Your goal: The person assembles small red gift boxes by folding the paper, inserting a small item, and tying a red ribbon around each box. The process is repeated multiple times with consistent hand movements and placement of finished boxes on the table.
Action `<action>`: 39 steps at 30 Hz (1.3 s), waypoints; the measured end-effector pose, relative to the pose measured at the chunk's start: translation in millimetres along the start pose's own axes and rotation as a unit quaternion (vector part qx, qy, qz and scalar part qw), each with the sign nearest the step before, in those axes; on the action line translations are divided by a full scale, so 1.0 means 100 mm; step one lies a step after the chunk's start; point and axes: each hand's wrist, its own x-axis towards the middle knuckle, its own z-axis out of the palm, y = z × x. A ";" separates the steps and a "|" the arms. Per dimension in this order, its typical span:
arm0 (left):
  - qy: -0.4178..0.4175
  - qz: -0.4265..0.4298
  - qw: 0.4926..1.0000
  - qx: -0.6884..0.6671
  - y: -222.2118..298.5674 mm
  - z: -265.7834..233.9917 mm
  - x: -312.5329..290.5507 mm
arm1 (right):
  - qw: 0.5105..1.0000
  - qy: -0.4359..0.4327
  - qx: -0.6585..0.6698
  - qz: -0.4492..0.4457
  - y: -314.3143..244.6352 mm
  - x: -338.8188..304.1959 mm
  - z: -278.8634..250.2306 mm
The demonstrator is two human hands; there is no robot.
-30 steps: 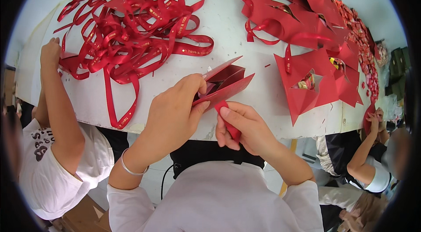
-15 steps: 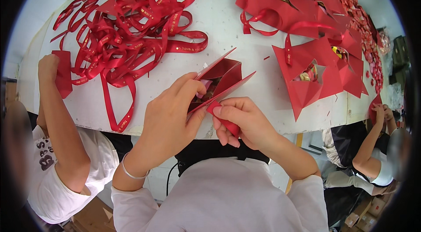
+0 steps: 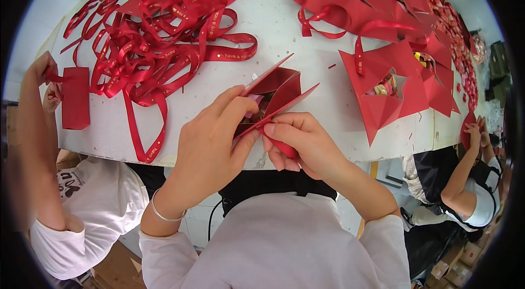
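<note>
A red folded paper gift box [image 3: 285, 88], its top open, is held just above the near table edge. My left hand [image 3: 210, 141] closes round its left side, fingers dipping into the opening and thumb on the near outer wall. Dim contents inside are mostly hidden by those fingers. My right hand [image 3: 307, 144] is closed on a red ribbon [image 3: 285, 149], pinching one end between thumb and forefinger against the box's near wall; the rest is bunched in the palm.
A tangled heap of red ribbons [image 3: 147, 51] covers the table's left side. Open red boxes [image 3: 377, 89] with wrapped sweets stand at right, more behind them, beside a long pile of small red packets [image 3: 454, 32]. Co-workers sit left and right; the left one handles a red box [image 3: 75, 97].
My right thumb and forefinger have moved slightly left, bringing the ribbon end against the box wall. The left co-worker's red box now stands upright on the table, with hands at a ribbon beside it.
</note>
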 end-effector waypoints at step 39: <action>0.038 -0.006 0.999 -0.018 -0.03 0.02 -0.01 | 0.972 -0.052 -0.230 0.015 -0.24 -0.62 -0.25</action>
